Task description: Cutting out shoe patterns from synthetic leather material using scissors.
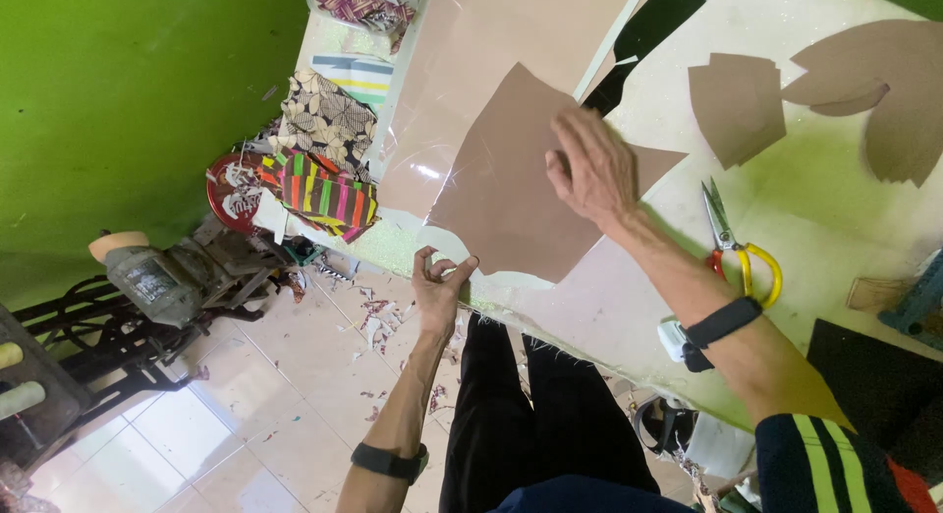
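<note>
Pressing brown sheet [511,179], long axis diagonal | right hand [592,169] flat, spread | left hand [439,282] pinching its edge

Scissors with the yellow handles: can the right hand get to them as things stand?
Probably yes. The right hand rests flat on the brown sheet, holding nothing, and the scissors lie in the open on the table beside that forearm.

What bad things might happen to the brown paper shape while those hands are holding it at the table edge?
The brown cut piece hangs past the table edge, so it might slip off if the right hand lifts. The left hand pinches the thin white sheet; a tug may tear it. The scissors lie near the right forearm and could get bumped.
</note>
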